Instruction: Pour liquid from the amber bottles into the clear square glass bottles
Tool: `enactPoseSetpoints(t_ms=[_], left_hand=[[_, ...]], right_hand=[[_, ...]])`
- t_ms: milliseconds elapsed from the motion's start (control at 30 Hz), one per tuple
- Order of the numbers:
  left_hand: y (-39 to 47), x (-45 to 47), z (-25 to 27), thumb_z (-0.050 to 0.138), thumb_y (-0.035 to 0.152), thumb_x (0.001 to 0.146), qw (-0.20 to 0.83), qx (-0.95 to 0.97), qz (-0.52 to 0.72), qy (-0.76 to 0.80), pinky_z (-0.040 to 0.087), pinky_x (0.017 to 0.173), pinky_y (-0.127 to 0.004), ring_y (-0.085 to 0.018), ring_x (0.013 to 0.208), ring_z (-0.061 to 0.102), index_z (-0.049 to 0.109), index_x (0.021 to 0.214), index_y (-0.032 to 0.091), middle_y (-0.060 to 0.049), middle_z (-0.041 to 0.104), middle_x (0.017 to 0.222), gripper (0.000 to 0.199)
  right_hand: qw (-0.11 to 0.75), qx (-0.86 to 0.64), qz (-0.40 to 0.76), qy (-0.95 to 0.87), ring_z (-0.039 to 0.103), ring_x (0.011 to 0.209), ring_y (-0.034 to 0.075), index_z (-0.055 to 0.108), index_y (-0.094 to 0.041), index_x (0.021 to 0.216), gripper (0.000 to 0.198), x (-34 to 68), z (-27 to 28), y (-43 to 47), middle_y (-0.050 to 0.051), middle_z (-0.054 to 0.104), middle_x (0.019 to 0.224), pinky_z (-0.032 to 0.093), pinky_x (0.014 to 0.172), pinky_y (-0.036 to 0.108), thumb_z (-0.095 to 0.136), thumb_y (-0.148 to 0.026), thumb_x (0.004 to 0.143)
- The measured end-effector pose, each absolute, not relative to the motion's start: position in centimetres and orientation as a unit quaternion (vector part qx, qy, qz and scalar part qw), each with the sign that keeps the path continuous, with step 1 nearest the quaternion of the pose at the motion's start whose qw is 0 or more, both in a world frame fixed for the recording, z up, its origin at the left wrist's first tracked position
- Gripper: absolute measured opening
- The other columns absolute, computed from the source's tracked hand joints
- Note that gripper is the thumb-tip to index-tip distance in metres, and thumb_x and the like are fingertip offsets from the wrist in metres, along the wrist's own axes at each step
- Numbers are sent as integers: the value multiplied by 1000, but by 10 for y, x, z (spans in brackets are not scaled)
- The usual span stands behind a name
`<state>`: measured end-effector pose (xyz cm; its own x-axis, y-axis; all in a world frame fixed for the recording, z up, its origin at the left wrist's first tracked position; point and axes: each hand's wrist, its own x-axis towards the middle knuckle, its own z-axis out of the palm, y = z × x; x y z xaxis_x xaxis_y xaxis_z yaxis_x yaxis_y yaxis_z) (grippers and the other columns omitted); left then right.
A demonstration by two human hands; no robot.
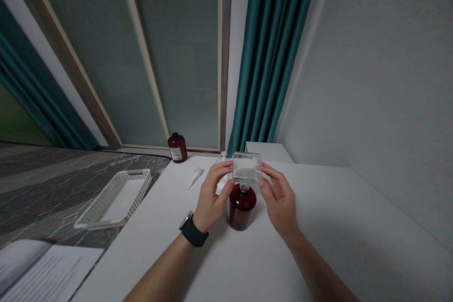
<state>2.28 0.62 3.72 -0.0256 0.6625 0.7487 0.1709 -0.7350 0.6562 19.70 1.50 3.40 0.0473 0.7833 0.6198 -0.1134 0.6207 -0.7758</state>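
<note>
Between my left hand (216, 188) and my right hand (279, 194) is a clear square bottle (247, 169). It is turned upside down, and its narrow neck points at the mouth of a dark amber bottle (241, 207) standing on the white table. Whether the neck touches the amber bottle or goes into it, I cannot tell. My left thumb and fingers grip the clear bottle's left side; those of my right hand press on its right side. Behind my left fingers, a small clear object (222, 156) is partly hidden. A white pointed nozzle (196, 178) lies to the left.
A second amber bottle (177, 147) with a white label stands at the table's far left corner. Left of the white table (155, 250), a white perforated basket (136, 207) and an open book (53, 273) rest on a dark patterned surface. A white box-like block (272, 152) stands behind the table.
</note>
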Motion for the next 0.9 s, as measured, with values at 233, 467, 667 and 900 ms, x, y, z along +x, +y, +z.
enactPoseSetpoints(t_ms=[233, 467, 667, 900], left_hand=[[6, 23, 37, 53, 25, 98, 181, 672, 645, 314, 45, 106, -51, -26, 125, 54, 59, 117, 27, -10, 57, 128, 19], [5, 22, 38, 53, 25, 98, 180, 678, 640, 313, 45, 106, -50, -26, 125, 53, 58, 117, 26, -11, 57, 129, 20], [4, 22, 38, 52, 25, 98, 173, 679, 641, 314, 46, 105, -51, -26, 125, 54, 58, 117, 25, -11, 57, 130, 20], [2, 21, 40, 52, 23, 98, 161, 689, 633, 316, 46, 105, -51, -26, 125, 53, 57, 118, 25, -12, 57, 130, 21]], right_hand=[[669, -277, 330, -606, 58, 128, 24, 65, -25, 114, 23, 197, 35, 14, 10, 63, 133, 53, 104, 42, 62, -25, 92], [669, -272, 330, -608, 58, 128, 24, 65, -25, 115, 23, 197, 34, 15, 11, 62, 134, 53, 104, 42, 62, -25, 92], [666, -271, 338, -608, 57, 129, 24, 64, -26, 115, 23, 197, 34, 14, 10, 61, 135, 51, 105, 43, 61, -25, 92], [667, -269, 338, -607, 56, 130, 26, 64, -25, 115, 23, 197, 33, 14, 12, 61, 136, 51, 106, 46, 62, -27, 92]])
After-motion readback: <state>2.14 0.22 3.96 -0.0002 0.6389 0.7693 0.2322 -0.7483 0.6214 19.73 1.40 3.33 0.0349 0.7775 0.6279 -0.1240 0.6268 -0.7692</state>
